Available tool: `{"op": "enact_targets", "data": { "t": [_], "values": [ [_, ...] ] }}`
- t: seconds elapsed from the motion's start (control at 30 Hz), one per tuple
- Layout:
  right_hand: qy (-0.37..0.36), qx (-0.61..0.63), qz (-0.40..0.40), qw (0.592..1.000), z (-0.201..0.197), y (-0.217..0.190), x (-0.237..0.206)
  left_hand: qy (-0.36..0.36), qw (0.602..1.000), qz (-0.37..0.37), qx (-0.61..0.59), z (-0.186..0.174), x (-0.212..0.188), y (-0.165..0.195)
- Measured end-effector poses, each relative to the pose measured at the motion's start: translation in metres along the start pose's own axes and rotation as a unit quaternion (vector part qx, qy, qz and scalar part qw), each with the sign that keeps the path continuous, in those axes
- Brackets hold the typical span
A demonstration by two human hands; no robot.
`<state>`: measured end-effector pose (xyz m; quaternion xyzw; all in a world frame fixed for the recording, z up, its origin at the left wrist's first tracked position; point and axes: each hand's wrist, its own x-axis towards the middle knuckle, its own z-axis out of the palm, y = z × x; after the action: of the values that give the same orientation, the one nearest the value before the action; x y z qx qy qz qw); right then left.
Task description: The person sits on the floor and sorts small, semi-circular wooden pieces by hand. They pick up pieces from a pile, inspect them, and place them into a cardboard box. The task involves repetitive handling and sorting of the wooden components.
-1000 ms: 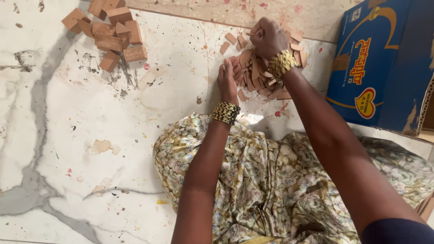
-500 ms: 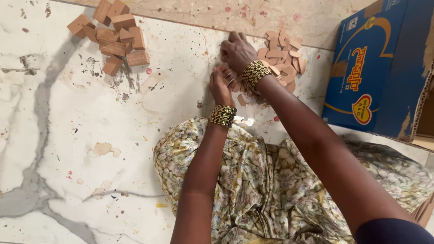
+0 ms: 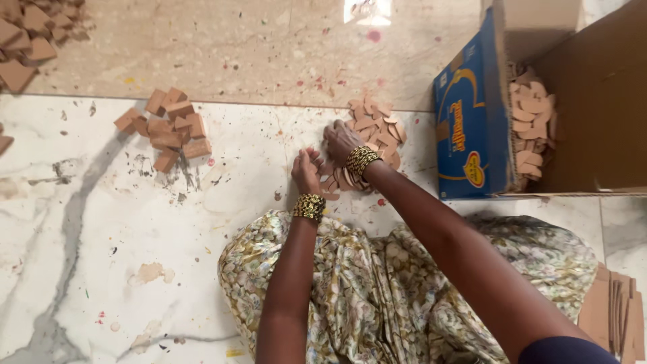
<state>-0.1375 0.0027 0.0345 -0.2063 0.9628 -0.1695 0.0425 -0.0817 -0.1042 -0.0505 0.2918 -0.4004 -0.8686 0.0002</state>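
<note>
A loose heap of small flat brown cardboard pieces (image 3: pixel 377 128) lies on the marble floor in front of me. My right hand (image 3: pixel 339 140) rests palm down on the heap's near left edge, fingers spread over the pieces. My left hand (image 3: pixel 306 170) sits just left of it, fingers curled against a few pieces by the right wrist. Whether either hand grips a piece is hidden. Both wrists wear gold beaded bangles.
A blue cardboard box (image 3: pixel 472 121) lies open on its side at the right, with several brown pieces (image 3: pixel 529 121) inside. A pile of thicker brown blocks (image 3: pixel 168 128) sits at the left, more blocks (image 3: pixel 27 40) at top left. Cardboard sheets (image 3: pixel 617 313) lie at lower right. Floral cloth (image 3: pixel 377 296) covers my lap.
The view has shifted, so the open box interior now shows. My right hand has moved from the heap's top toward its left edge, close to my left hand.
</note>
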Motion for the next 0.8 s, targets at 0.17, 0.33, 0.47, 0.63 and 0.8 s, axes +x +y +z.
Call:
{"op": "enact_targets", "data": {
  "t": [0.17, 0.33, 0.47, 0.63, 0.8],
  "values": [
    [0.102, -0.034, 0.020, 0.994, -0.016, 0.008, -0.030, 0.006, 1.000, 0.000, 0.010, -0.003, -0.027, 0.007],
    [0.142, 0.181, 0.044, 0.972, -0.052, 0.047, -0.083, -0.007, 0.994, 0.050, 0.097, -0.015, -0.047, 0.007],
    [0.163, 0.241, 0.071, 0.954, -0.070, 0.081, -0.142, -0.045, 0.983, 0.100, 0.148, -0.017, -0.063, 0.002],
    [0.044, 0.547, 0.233, 0.803, -0.071, 0.099, -0.199, -0.056, 0.969, 0.085, 0.225, -0.005, -0.094, -0.014],
    [0.008, 0.587, 0.222, 0.779, -0.056, 0.105, -0.205, -0.055, 0.897, 0.160, 0.408, 0.004, -0.114, -0.031]
  ]
}}
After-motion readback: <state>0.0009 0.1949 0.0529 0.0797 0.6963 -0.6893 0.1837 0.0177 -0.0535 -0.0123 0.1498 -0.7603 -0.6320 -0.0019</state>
